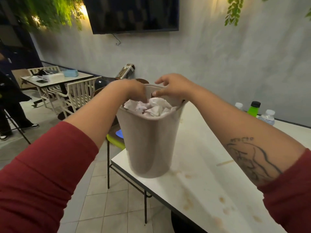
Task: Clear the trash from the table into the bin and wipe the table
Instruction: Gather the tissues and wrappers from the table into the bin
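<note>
Trash (156,106), crumpled white paper, fills the bin (148,145) up to its rim. The bin stands upright on the near left corner of our table (210,190), close to the edge.

Both of our hands are at the bin's mouth. Our left hand (134,91) reaches over the left rim with its fingers pointing down onto the paper. It is blurred, so we cannot tell whether it grips any of the paper or only presses on it. Our right hand (171,86) hovers at the far rim, fingers loosely curled above the edge and thumb lower, in front of the inner wall. There is a gap between them, and we see nothing held in it. Red sleeves are pushed up both forearms.

Brown stains (188,204) dot the white tabletop near us, and a thin wooden stick (224,163) lies to the right of the bin, apart from it. At the table's far right end stand a green bottle (254,109) and two clear ones (267,116). A yellow-green seat (114,140) shows just behind the bin's left side. Farther left are another table (55,78) with white chairs and a person (10,98) in dark clothes.
</note>
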`<move>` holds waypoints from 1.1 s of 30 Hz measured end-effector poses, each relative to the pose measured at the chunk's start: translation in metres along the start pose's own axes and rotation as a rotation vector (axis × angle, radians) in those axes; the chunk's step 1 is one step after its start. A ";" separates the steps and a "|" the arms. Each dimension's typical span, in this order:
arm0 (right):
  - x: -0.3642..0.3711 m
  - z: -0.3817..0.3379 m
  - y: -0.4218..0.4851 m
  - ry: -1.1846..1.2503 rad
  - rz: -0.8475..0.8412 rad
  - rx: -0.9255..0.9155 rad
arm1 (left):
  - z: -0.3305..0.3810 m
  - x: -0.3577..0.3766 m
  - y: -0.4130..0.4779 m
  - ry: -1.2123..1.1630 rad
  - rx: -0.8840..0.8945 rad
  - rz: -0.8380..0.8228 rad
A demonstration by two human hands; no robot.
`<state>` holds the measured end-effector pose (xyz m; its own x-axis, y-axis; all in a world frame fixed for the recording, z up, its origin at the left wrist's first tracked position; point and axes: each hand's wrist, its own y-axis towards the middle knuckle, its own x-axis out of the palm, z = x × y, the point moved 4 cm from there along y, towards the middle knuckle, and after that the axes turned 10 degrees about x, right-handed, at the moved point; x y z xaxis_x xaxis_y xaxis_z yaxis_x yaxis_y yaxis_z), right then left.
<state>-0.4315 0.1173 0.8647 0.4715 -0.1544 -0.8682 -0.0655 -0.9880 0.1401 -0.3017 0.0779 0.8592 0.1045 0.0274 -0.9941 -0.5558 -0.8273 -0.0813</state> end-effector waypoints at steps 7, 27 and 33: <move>-0.048 0.063 -0.023 0.271 0.258 0.045 | 0.078 -0.038 0.006 -0.224 0.088 0.373; -0.030 0.321 -0.103 0.276 0.269 0.444 | 0.296 0.095 0.095 -0.413 0.264 0.237; -0.004 0.357 -0.117 0.288 0.317 0.564 | 0.307 0.154 0.120 -0.411 0.288 0.075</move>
<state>-0.7399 0.2304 0.6817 0.5633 -0.5036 -0.6550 -0.6469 -0.7620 0.0296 -0.6052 0.1551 0.6742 -0.2451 0.2404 -0.9392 -0.7602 -0.6489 0.0323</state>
